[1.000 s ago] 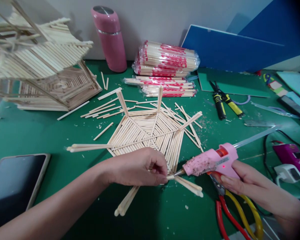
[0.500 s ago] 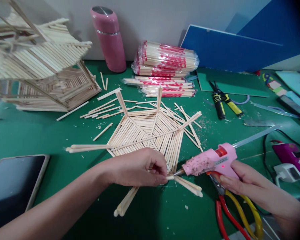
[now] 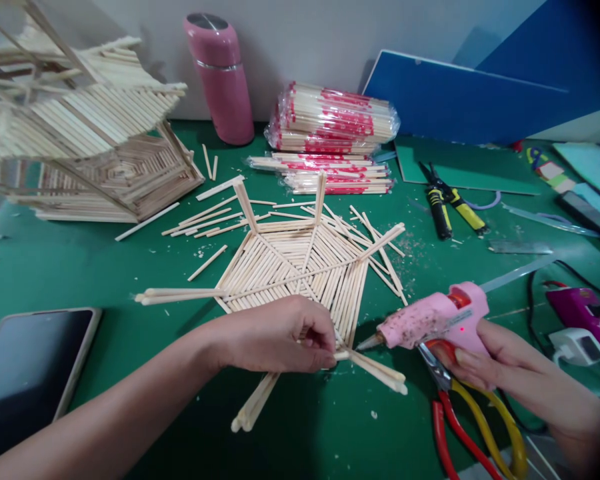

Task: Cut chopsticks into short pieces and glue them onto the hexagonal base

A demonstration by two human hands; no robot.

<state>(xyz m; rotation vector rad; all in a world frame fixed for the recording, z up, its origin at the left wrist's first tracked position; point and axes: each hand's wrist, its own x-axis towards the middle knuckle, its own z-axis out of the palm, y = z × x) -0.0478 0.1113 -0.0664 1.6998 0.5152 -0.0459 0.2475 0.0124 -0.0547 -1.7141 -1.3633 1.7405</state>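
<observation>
Left hand point(image 3: 275, 337) pinching stick panel point(image 3: 300, 267), right hand point(image 3: 485, 353) gripping glue gun point(image 3: 433, 323)

A pink flask point(image 3: 221, 77) stands upright at the back of the green mat point(image 3: 55, 267), beside wrapped chopstick packs point(image 3: 330, 127). A finished stick tower point(image 3: 75, 127) rises far left, a dark tablet point(image 3: 27, 367) lies near left, yellow-handled pliers point(image 3: 447, 203) lie right, below a blue board point(image 3: 460, 100).

- A green mat point(image 3: 55, 267) covers the whole work table, flecked with pale wood chips towards the right.
- A plain pale wall point(image 3: 305, 40) rises at the far edge.
- A blue board point(image 3: 455, 100) leans against that wall, far right.
- Even, soft light; shadows lie short and faint.
</observation>
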